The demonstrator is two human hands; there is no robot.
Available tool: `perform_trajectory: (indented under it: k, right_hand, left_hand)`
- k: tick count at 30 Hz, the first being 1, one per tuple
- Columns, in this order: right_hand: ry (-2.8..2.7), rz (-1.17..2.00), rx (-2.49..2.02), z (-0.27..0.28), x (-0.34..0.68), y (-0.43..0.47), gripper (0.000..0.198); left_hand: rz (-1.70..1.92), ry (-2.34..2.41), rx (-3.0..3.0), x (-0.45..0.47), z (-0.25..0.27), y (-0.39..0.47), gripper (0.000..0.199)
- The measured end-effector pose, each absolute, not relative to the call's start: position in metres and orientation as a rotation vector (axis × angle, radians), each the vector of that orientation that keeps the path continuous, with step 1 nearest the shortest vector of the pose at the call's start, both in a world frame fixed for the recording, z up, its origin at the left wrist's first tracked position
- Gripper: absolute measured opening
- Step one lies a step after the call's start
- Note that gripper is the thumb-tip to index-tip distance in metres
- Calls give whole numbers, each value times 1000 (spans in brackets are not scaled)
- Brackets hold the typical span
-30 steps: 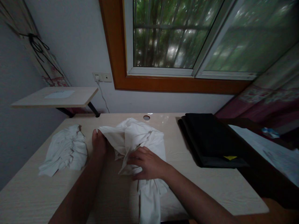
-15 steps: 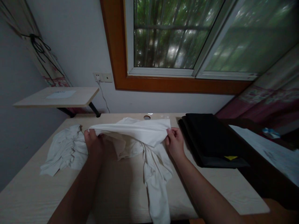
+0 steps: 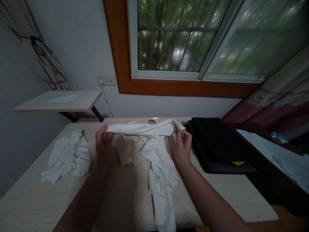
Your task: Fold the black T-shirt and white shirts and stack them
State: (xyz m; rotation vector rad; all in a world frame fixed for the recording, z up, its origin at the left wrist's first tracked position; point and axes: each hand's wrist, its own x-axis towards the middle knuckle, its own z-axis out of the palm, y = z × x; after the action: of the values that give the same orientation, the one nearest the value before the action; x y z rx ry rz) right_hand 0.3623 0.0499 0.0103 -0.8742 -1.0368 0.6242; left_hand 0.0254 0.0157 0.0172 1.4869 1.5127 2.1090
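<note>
A white garment [image 3: 160, 154] lies crumpled on the table, with one long narrow part hanging toward the near edge. Its far edge is lifted and stretched as a band between my two hands. My left hand [image 3: 103, 141] is closed on the left end of that band. At the other end, my right hand [image 3: 182, 145] pinches the cloth between thumb and fingers. Left of my left hand rests a second crumpled white cloth [image 3: 70, 156], touched by neither hand. The garment's exact kind is unclear because it is bunched up.
Black folded cloth or bags [image 3: 217, 143] with a small yellow patch lie at the table's right. A raised shelf [image 3: 79, 102] stands at the back left of the wooden table [image 3: 123, 203]. Behind are a wall socket [image 3: 105, 80] and a window [image 3: 169, 48].
Both hands have shifted right, the left one more, so they are closer together. The lifted band has narrowed and risen at its right end. The second cloth stays in place.
</note>
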Motion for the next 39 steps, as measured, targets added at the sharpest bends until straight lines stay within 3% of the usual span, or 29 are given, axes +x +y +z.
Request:
perform_trajectory:
  k: [3,7,15,18,20,30,34,39]
  right_hand:
    - [-1298,463,-922,13,358,43,28]
    - [-1624,348,-958,14,351,35,28]
    - [-2308,457,-752,8,341,28,46]
    - [-2348,440,-827,5,338,27,59]
    - [-2334,422,-891,4,337,29,58]
    - [-2282,380,-1255,6,364,48,39]
    - [-2258,346,-1341,5,374,54,34]
    - [-2150,329,-1375,-1,379,59,33]
  left_hand:
    - [1928,1304,1683,35,10,18,58]
    - [1649,1309,2068,43,1,17,68]
    - [1108,1294,2416,45,2,2,42]
    - [1019,1310,2415,49,3,-2,48]
    - [1021,1367,2390,49,1,0,51]
    - [1200,2057,1769,29,-4,24,31]
    - [1374,2022,1490,25,5,23,28]
    - [1536,1598,1324,34,9,20,33]
